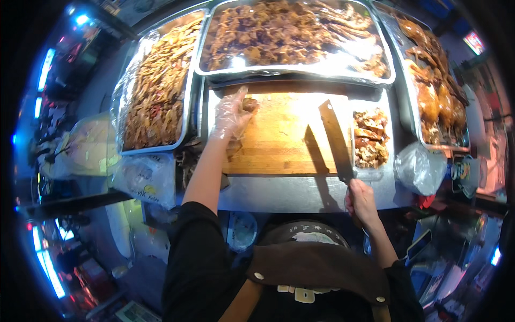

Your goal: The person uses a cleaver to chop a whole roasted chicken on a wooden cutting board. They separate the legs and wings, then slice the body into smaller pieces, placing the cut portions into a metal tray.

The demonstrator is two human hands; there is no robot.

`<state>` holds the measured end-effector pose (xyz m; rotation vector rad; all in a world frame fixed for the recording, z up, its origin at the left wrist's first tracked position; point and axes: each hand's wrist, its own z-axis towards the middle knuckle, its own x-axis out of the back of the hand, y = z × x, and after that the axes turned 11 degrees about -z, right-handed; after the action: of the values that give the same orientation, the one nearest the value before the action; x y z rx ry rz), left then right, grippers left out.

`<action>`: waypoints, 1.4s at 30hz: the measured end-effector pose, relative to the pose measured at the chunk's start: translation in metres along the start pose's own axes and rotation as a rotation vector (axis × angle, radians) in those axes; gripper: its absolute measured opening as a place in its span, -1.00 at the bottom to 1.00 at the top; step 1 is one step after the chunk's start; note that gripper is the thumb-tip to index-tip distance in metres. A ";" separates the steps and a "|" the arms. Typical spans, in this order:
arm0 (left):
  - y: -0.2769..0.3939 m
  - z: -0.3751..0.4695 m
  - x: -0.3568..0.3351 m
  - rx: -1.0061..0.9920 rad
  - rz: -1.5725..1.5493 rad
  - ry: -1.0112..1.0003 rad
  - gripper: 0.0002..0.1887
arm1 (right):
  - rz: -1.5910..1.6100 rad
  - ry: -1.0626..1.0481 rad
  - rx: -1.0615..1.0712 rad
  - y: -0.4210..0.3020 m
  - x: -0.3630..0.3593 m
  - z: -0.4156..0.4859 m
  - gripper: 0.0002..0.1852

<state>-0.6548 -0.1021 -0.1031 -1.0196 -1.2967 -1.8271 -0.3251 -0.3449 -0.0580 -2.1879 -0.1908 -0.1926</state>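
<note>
My left hand (231,114), in a clear plastic glove, holds a small brown piece of cooked meat (250,105) at the left side of the wooden cutting board (277,133). Bare, my right hand (361,202) grips a cleaver (337,139) by its handle, in front of the board's near right corner. The blade points away from me, raised over the right part of the board, and casts a shadow to its left. Right of the blade sits a small tray of chopped meat (371,141).
Behind the board stands a large metal tray of braised meat pieces (277,36). Another heaped tray (161,92) is on the left, and one with whole roast birds (436,96) on the right. Plastic bags (420,167) hang at the right; a printed bag (145,177) lies left.
</note>
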 end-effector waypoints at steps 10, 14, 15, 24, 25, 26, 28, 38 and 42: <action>0.034 -0.003 -0.015 -0.294 -0.206 -0.317 -0.65 | -0.017 0.115 -0.029 0.011 -0.024 0.018 -0.53; 0.075 0.024 -0.035 -0.336 -0.177 -0.479 -0.23 | -0.002 0.155 -0.030 0.014 -0.024 0.018 -0.54; 0.079 0.029 -0.037 -0.345 -0.150 -0.522 -0.23 | 0.000 0.181 -0.063 0.015 -0.021 0.017 -0.54; 0.086 0.028 -0.032 -0.363 0.098 -0.385 -0.58 | -0.275 0.291 0.109 0.021 -0.013 0.012 -0.58; 0.085 0.025 -0.028 -0.346 0.114 -0.382 -0.58 | -0.256 0.294 0.120 0.022 -0.014 0.014 -0.61; 0.082 0.025 -0.023 -0.336 0.072 -0.379 -0.57 | -0.397 0.375 0.221 0.022 -0.016 0.017 -0.61; 0.080 0.021 -0.012 -0.411 -0.017 -0.293 -0.56 | -0.485 0.356 0.216 0.021 -0.019 0.025 -0.49; 0.285 0.017 -0.092 -0.725 -0.361 -0.346 -0.57 | -0.789 0.292 0.198 0.019 -0.046 0.055 -0.16; 0.340 -0.004 -0.137 -0.506 -0.195 -0.609 -0.40 | -0.727 0.183 0.164 0.024 -0.037 0.059 -0.52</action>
<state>-0.3000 -0.1914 -0.0766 -1.8909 -1.3202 -2.1424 -0.3519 -0.3134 -0.1192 -1.8405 -0.8618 -0.7483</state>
